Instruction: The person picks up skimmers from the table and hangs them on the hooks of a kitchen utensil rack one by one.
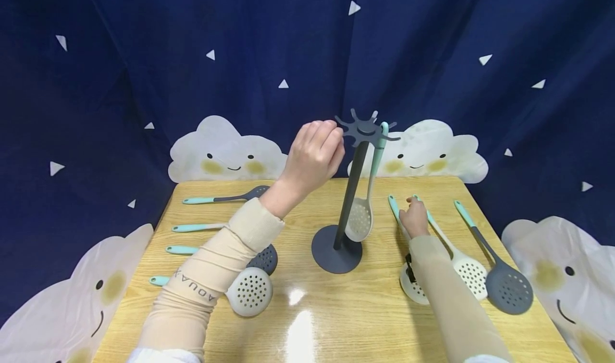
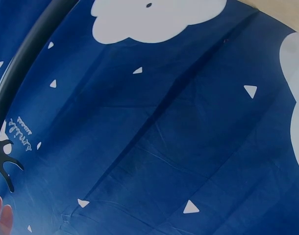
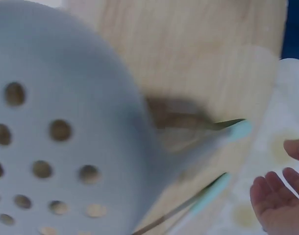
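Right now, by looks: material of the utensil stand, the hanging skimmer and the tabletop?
Stand: plastic or coated metal, matte; even dark grey, can't tell which.
Hanging skimmer: likely moulded plastic or silicone, smooth; pale grey perforated head, uniformly mint grip.
Tabletop: wood or wood-look laminate, glossy; grain streaks and bright glare patches.

"AQUA X" on the left sleeve (image 1: pixel 197 285), "smile" (1 smaller word unclear) on the blue curtain (image 2: pixel 115 93)

Navy curtain (image 1: pixel 250 37) w/ white triangles (image 1: pixel 354 8) & smiling clouds (image 1: pixel 228 148) behind + beside lt. wood tbl. (image 1: pixel 360 309), glare (image 1: pixel 300 339) near front.
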Motion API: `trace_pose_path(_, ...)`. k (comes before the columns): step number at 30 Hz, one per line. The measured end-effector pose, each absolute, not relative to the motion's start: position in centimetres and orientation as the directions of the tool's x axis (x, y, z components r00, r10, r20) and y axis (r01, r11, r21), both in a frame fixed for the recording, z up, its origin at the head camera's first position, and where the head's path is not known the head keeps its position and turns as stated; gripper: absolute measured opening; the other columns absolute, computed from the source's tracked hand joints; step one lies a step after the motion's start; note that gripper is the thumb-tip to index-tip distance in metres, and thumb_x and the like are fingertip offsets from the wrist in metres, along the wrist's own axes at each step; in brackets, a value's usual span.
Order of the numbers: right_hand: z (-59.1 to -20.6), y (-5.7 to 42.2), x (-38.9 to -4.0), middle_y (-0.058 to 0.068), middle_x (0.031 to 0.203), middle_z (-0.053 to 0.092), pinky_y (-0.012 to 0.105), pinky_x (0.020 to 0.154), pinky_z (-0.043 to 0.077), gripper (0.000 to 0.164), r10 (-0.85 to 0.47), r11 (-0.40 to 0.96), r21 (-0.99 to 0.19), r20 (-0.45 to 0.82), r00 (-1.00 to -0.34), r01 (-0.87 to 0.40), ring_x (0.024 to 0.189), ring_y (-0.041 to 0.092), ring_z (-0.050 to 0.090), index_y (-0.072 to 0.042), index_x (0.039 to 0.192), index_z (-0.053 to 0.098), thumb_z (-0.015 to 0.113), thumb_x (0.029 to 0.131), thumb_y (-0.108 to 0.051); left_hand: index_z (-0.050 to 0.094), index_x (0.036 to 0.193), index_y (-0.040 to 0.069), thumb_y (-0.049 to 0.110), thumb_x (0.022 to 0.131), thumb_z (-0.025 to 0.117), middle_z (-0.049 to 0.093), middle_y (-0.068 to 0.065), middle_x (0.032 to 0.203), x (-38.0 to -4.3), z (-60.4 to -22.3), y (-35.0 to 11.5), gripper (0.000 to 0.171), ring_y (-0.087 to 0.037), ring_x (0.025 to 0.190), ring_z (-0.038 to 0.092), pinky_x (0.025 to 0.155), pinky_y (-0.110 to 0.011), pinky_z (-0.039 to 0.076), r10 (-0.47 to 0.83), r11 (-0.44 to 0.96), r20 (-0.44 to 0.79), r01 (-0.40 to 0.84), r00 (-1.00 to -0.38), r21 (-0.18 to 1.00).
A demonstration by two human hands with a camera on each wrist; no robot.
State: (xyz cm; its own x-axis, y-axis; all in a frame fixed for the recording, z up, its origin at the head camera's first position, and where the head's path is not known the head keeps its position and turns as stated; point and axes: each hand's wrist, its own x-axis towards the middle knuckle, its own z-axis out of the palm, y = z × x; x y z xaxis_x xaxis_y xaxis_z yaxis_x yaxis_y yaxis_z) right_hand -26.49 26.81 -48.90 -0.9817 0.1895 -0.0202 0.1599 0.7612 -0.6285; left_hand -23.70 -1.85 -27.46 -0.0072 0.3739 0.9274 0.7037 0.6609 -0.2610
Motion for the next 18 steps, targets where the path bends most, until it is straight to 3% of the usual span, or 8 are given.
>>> trace_pose_path(8,-50.2,27.1,-26.2,0.036,0.121,0.044,0.048,0.085,0.044,0.049,0.158,0.806,-0.536,-0.214,-0.964,0.251,0.106,0.044,0.049,0.016,0.130,0.031,0.047,0.091,-0.010,0.055,0.087,-0.003,0.001,0.081,0.052,0.057,-0.014,0.088,-23.8,-27.6,-1.9,0.008,-0.028,0.078,0.052,0.071,-0.035,0.045,0.373,0.658,0.928,0.707,-0.007,-0.259)
trace_pose_path(18,-51.8,27.3,-26.2,0.032,0.123,0.045,0.047,0.089,0.042,0.042,0.200,0.817,-0.483,-0.273,-0.941,0.314,0.111,0.044,0.046,0.016,0.124,0.042,0.047,0.086,0.000,0.055,0.087,-0.003,0.001,0.081,0.052,0.057,-0.014,0.088,-23.7,-27.5,-1.8,0.007,-0.027,0.077,0.052,0.071,-0.035,0.045,0.373,0.659,0.928,0.706,-0.010,-0.258)
